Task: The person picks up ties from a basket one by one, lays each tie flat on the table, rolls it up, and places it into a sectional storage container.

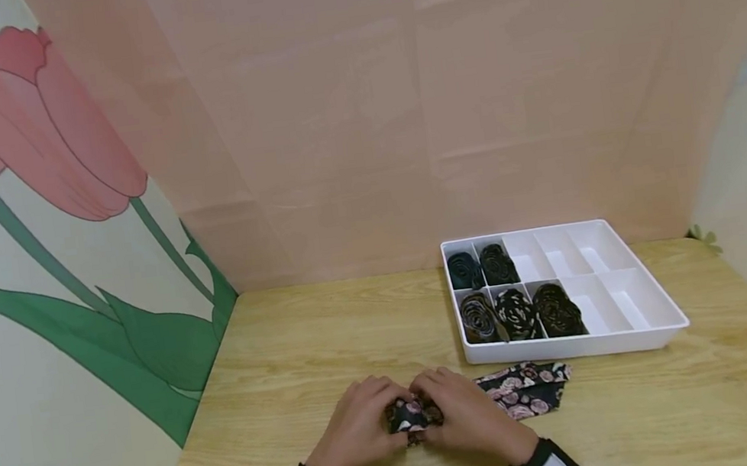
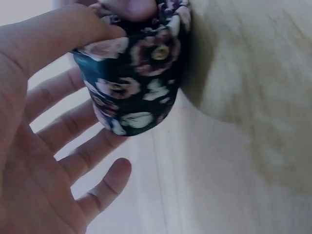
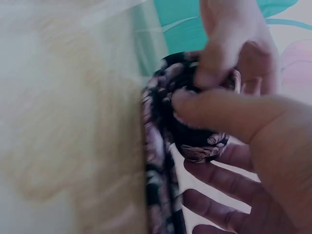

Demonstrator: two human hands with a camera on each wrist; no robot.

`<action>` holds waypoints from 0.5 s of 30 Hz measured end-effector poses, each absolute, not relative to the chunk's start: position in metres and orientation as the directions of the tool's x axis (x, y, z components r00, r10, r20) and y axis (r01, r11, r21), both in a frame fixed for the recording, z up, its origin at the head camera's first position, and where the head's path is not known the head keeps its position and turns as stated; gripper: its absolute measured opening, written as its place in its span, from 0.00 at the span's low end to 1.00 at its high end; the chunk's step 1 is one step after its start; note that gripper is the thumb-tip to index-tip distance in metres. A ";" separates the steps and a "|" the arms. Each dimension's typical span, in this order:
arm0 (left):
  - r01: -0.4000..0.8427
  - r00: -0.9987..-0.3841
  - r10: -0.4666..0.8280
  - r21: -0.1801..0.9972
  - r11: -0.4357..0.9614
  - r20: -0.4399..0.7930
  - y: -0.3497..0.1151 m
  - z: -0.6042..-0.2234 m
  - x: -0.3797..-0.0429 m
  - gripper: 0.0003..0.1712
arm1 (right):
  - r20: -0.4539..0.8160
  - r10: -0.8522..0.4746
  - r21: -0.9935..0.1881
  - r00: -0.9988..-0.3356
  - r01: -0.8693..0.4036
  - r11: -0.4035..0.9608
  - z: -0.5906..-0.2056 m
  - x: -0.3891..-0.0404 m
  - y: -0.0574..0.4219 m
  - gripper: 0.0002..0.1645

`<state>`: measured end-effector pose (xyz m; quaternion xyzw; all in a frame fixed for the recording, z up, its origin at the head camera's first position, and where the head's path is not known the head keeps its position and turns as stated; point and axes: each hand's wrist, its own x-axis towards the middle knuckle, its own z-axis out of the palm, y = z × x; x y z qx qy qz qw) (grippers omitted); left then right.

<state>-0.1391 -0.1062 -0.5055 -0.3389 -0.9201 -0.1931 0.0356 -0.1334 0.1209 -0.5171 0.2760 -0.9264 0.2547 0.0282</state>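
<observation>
A dark necktie with pink and white flowers is partly rolled up, its roll (image 1: 408, 416) held between both hands above the front of the table. My left hand (image 1: 360, 428) grips the roll from the left; in the left wrist view its thumb lies at the top edge and the other fingers spread behind. From the right, my right hand (image 1: 469, 416) pinches the roll, with the thumb (image 3: 214, 109) pressed at the coil's middle in the right wrist view. The unrolled tail (image 1: 530, 390) runs out flat on the table, to the right past my right hand.
A white divided tray (image 1: 635, 340) stands behind the tail, at the right. Rolled dark ties, such as a patterned one (image 1: 516, 315), sit in several of its left compartments. The wooden table (image 1: 329, 330) meets a pink-covered wall (image 1: 337, 152) at the back.
</observation>
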 end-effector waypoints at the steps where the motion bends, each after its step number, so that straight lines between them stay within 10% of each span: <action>1: 0.642 -0.764 0.615 0.326 0.694 0.197 -0.106 -0.506 -0.139 0.30 | 0.192 -0.493 -0.458 -0.849 -0.521 0.720 -0.518 -0.133 0.122 0.32; 15: 0.692 -0.722 0.648 0.298 0.658 0.245 -0.098 -0.513 -0.137 0.29 | 0.270 -0.490 -0.402 -0.828 -0.560 0.724 -0.528 -0.129 0.129 0.34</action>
